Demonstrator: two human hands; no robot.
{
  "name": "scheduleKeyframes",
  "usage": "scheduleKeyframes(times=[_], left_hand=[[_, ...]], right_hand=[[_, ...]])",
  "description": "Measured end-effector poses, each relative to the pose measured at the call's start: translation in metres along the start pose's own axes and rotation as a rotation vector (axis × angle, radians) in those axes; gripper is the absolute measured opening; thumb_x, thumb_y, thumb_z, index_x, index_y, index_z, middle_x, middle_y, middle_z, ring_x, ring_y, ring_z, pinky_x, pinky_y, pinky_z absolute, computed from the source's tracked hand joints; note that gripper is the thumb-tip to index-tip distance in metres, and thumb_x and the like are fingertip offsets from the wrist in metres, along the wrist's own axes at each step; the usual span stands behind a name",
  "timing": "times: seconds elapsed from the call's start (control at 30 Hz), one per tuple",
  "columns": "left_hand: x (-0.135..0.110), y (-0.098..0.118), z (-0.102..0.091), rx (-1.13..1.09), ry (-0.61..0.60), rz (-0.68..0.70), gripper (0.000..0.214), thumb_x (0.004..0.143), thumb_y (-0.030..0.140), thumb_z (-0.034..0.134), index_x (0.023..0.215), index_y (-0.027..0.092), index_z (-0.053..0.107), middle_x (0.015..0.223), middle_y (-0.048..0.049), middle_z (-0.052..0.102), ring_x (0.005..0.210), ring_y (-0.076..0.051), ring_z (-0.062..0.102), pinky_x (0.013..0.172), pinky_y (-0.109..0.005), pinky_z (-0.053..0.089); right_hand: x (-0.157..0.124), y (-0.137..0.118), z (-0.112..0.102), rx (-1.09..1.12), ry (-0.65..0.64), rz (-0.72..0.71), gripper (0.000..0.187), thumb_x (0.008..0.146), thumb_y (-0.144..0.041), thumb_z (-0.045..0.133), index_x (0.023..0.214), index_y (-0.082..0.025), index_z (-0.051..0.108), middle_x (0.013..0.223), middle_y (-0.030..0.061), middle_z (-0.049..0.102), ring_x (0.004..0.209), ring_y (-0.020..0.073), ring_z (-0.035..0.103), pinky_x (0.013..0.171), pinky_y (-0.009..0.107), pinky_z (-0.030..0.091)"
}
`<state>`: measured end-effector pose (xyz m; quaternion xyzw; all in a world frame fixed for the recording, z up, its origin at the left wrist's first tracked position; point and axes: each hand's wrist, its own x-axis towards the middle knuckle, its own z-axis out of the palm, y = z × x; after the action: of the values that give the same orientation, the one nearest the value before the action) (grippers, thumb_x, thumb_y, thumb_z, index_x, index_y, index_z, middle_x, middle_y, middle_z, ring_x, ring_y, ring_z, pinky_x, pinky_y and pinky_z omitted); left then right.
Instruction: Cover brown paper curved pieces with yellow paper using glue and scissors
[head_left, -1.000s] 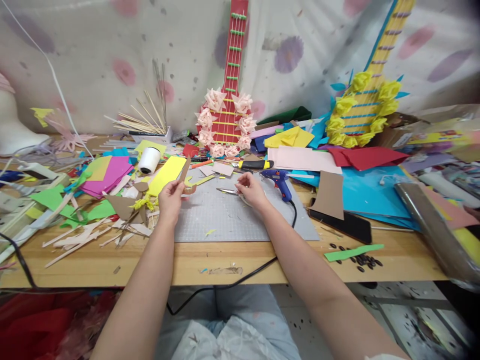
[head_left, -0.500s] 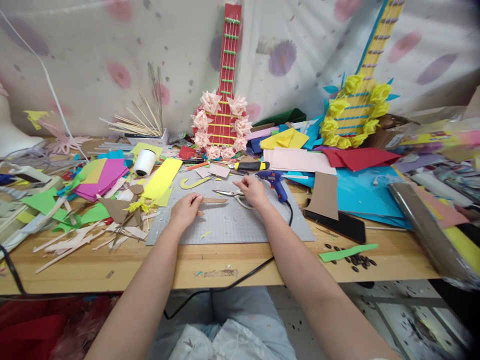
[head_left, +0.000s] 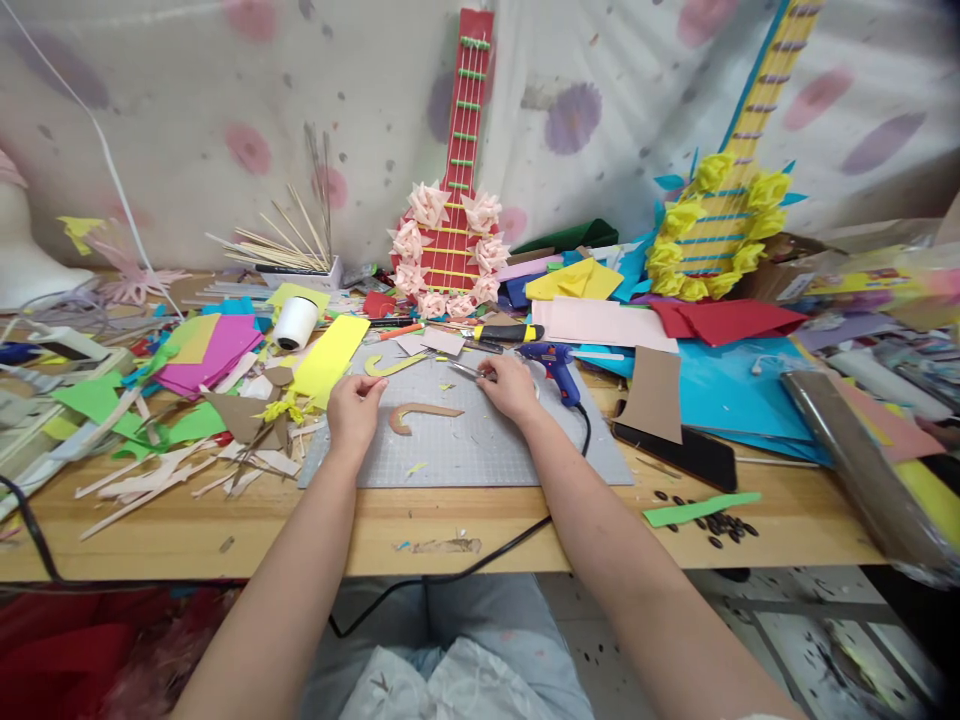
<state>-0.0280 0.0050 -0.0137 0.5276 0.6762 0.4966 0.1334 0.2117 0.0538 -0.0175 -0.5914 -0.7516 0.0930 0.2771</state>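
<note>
A brown hook-shaped paper strip (head_left: pixel 420 412) lies on the grey cutting mat (head_left: pixel 450 460), between my hands and touching neither. Left of it, my left hand (head_left: pixel 354 408) is closed, thumb and fingertips pressed together with nothing visible in them. A yellow-green hook-shaped paper strip (head_left: pixel 394 364) lies just beyond those fingertips. My right hand (head_left: pixel 508 388) is closed over the handles of the scissors (head_left: pixel 469 370), low over the mat; the blades point left and the handles are mostly hidden. The blue glue gun (head_left: pixel 553 368) stands close to the right of this hand.
A yellow-and-black cutter (head_left: pixel 510 332) lies behind the mat. Paper scraps (head_left: pixel 157 475) crowd the left; a phone (head_left: pixel 682 455), blue sheets (head_left: pixel 742 395) and small black beads (head_left: pixel 720 525) are right. A red paper guitar (head_left: pixel 451 240) and yellow one (head_left: pixel 720 220) stand behind. A black cord (head_left: pixel 487 555) crosses the front edge.
My left hand has let go of the brown strip, now on the mat, and moved slightly left and up. My right hand has lowered with the scissors. The view has shifted slightly.
</note>
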Motion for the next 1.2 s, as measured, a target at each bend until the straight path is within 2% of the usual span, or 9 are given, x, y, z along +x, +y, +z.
scheduleKeyframes(times=[0.23, 0.37, 0.5, 0.6, 0.73, 0.8, 0.9, 1.07, 1.2], left_hand=[[0.003, 0.000, -0.004, 0.041, 0.064, 0.017, 0.013, 0.067, 0.031, 0.064, 0.063, 0.018, 0.062, 0.068, -0.0013, 0.059, 0.069, -0.017, 0.054, 0.069, -0.029, 0.039], [0.017, 0.002, -0.007, 0.055, 0.033, 0.087, 0.015, 0.074, 0.027, 0.055, 0.071, 0.017, 0.066, 0.077, -0.0048, 0.062, 0.077, -0.018, 0.056, 0.072, -0.029, 0.040], [0.031, 0.019, -0.014, 0.155, -0.024, 0.099, 0.020, 0.077, 0.026, 0.049, 0.081, 0.018, 0.067, 0.085, -0.0053, 0.063, 0.084, -0.019, 0.056, 0.074, -0.029, 0.040], [0.033, 0.036, -0.017, 0.286, -0.177, 0.045, 0.016, 0.074, 0.029, 0.055, 0.076, 0.018, 0.066, 0.083, -0.0038, 0.063, 0.080, -0.018, 0.057, 0.071, -0.028, 0.041], [0.027, 0.043, -0.012, 0.451, -0.326, 0.042, 0.017, 0.066, 0.033, 0.065, 0.070, 0.018, 0.060, 0.082, -0.0032, 0.062, 0.079, -0.018, 0.056, 0.069, -0.028, 0.041], [0.023, 0.040, -0.007, 0.470, -0.403, 0.097, 0.024, 0.065, 0.035, 0.066, 0.080, 0.018, 0.059, 0.087, -0.0039, 0.061, 0.082, -0.019, 0.056, 0.071, -0.029, 0.042], [0.017, 0.038, 0.001, 0.409, -0.585, 0.257, 0.035, 0.068, 0.034, 0.063, 0.098, 0.018, 0.056, 0.099, -0.0057, 0.058, 0.086, -0.017, 0.056, 0.074, -0.028, 0.043], [0.008, 0.052, 0.010, 0.484, -0.920, 0.511, 0.025, 0.068, 0.020, 0.061, 0.092, 0.019, 0.059, 0.095, -0.0049, 0.059, 0.088, -0.018, 0.055, 0.074, -0.027, 0.042], [0.009, 0.059, 0.014, 0.566, -0.988, 0.512, 0.018, 0.069, 0.016, 0.055, 0.086, 0.019, 0.059, 0.087, -0.0034, 0.062, 0.081, -0.017, 0.056, 0.068, -0.026, 0.040]], right_hand=[[0.000, -0.002, 0.004, 0.150, 0.187, 0.010, 0.010, 0.074, -0.021, 0.055, 0.082, -0.019, 0.061, 0.086, 0.0064, 0.064, 0.086, 0.0207, 0.053, 0.079, 0.035, 0.038], [0.002, -0.004, 0.006, 0.395, 0.170, 0.131, 0.012, 0.074, -0.026, 0.055, 0.078, -0.019, 0.064, 0.079, 0.0042, 0.066, 0.074, 0.0177, 0.058, 0.073, 0.032, 0.042], [0.004, 0.001, 0.011, 0.569, 0.165, 0.187, 0.018, 0.074, -0.024, 0.053, 0.085, -0.021, 0.066, 0.078, 0.0023, 0.068, 0.075, 0.0172, 0.062, 0.074, 0.032, 0.045], [0.005, 0.003, 0.013, 0.635, 0.160, 0.210, 0.024, 0.074, -0.021, 0.050, 0.093, -0.020, 0.065, 0.077, 0.0024, 0.069, 0.075, 0.0161, 0.063, 0.075, 0.031, 0.046], [0.004, -0.003, 0.007, 0.596, 0.169, 0.281, 0.014, 0.069, -0.025, 0.058, 0.079, -0.020, 0.066, 0.073, 0.0013, 0.067, 0.069, 0.0159, 0.061, 0.068, 0.029, 0.044], [0.003, -0.008, 0.001, 0.532, 0.183, 0.315, 0.010, 0.067, -0.030, 0.061, 0.069, -0.021, 0.063, 0.065, -0.0004, 0.065, 0.062, 0.0151, 0.058, 0.063, 0.028, 0.042], [0.001, -0.012, -0.005, 0.457, 0.173, 0.353, 0.019, 0.069, -0.038, 0.060, 0.062, -0.021, 0.059, 0.052, -0.0025, 0.056, 0.054, 0.0138, 0.052, 0.057, 0.026, 0.036], [0.000, -0.010, -0.004, 0.315, 0.165, 0.333, 0.028, 0.076, -0.043, 0.052, 0.060, -0.019, 0.055, 0.054, -0.0005, 0.053, 0.055, 0.0143, 0.047, 0.054, 0.027, 0.030], [0.001, -0.006, 0.002, 0.302, 0.174, 0.208, 0.008, 0.074, -0.025, 0.052, 0.072, -0.019, 0.058, 0.068, 0.0012, 0.058, 0.065, 0.0150, 0.050, 0.062, 0.027, 0.034]])
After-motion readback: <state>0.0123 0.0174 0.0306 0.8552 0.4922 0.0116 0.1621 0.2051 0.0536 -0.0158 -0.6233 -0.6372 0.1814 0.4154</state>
